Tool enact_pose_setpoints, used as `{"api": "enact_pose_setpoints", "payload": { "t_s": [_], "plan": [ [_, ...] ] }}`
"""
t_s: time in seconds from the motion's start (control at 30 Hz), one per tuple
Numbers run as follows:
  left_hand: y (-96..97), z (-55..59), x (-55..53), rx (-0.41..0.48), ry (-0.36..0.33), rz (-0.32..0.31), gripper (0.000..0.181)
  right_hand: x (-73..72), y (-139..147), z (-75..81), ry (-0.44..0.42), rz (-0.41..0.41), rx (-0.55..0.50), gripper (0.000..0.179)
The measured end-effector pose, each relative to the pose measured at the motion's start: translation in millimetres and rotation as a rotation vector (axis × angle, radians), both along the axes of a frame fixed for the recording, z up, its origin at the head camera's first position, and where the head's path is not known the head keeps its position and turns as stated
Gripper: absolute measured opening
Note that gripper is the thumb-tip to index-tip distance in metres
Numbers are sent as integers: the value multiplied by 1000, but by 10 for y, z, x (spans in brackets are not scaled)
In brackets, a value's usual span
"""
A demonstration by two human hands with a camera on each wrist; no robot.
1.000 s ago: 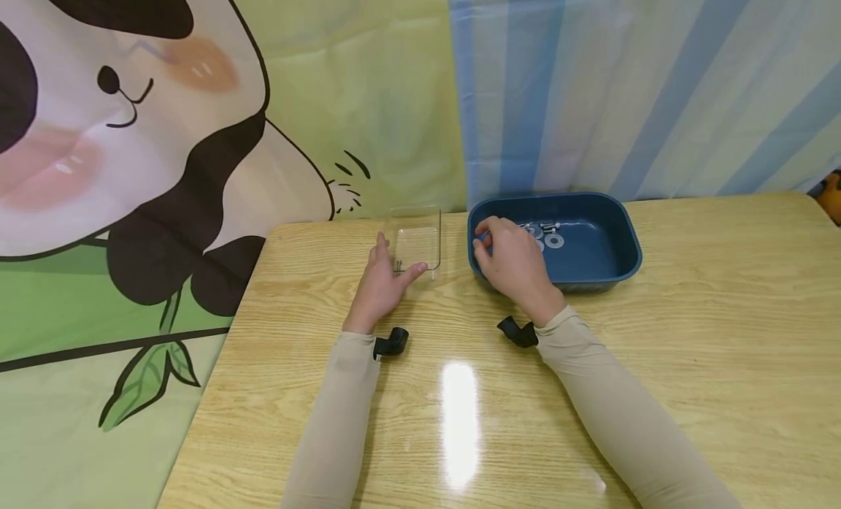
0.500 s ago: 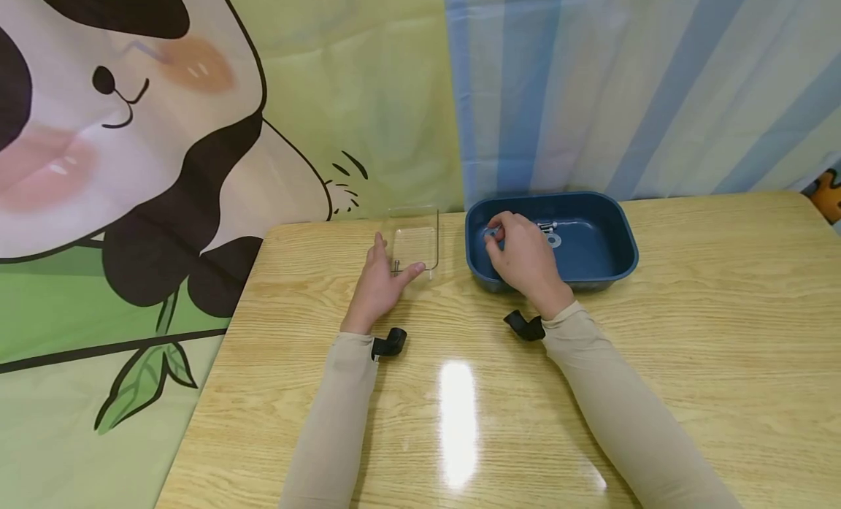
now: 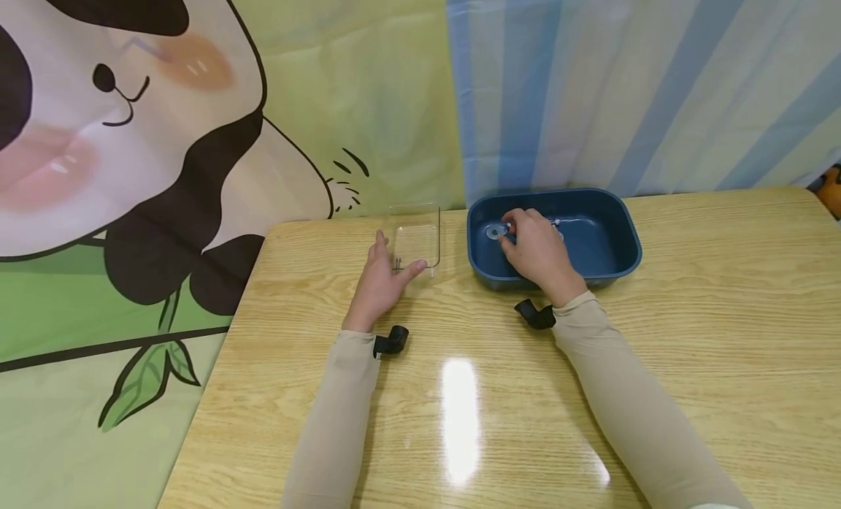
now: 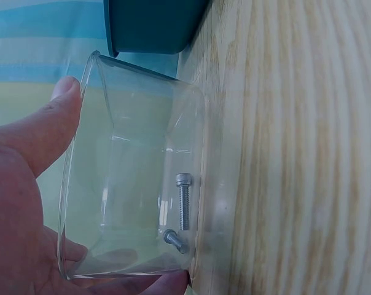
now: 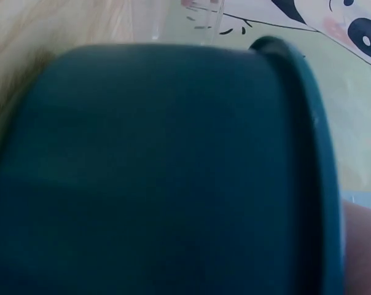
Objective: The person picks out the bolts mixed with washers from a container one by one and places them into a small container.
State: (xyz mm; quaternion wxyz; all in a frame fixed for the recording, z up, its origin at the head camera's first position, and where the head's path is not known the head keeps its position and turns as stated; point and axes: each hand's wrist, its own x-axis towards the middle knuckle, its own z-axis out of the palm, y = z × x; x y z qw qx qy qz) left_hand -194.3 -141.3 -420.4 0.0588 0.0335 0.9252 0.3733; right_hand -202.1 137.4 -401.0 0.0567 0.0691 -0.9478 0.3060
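A clear plastic box stands near the table's back edge. My left hand rests at its near left corner, fingers along the left wall and thumb touching the front rim. Two socket-head bolts lie inside the box in the left wrist view. Farther right, my right hand reaches over the front rim into a blue bin, with thumb and index finger bent towards each other. Several washers lie left of those fingertips. Whether anything is pinched there is too small to tell. The right wrist view shows mostly the bin's outer wall.
A light wooden table bears both containers, with a gap between them. Behind it hangs a printed cloth with a panda and stripes. Black wrist mounts sit on both sleeves.
My right hand has moved rightwards inside the blue bin, uncovering washers at its left and covering the bolts near the middle. My left hand and the clear box have stayed in place.
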Motion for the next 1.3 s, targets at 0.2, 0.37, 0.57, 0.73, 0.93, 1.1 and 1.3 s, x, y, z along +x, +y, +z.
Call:
{"api": "enact_pose_setpoints", "payload": {
  "t_s": [0.2, 0.37, 0.57, 0.73, 0.93, 1.1, 1.3],
  "plan": [
    [10, -2, 1, -2, 3, 6, 114, -58, 66, -15, -61, 28, 39, 39],
    [8, 2, 2, 6, 2, 2, 114, -108, 95, -26, -96, 27, 59, 41],
    [5, -3, 5, 12, -6, 7, 115, -156, 101, -51, -144, 26, 88, 44],
    [9, 1, 0, 11, -7, -1, 115, -170, 111, -66, -185, 27, 118, 47],
    [4, 9, -5, 8, -15, 1, 114, -186, 104, -76, -241, 23, 144, 51],
    [9, 9, -5, 3, -9, 0, 114, -203, 109, -90, -291, 20, 166, 54],
    [9, 2, -6, -1, -3, 1, 114, -202, 118, -81, -303, 23, 162, 50]
  ]
}}
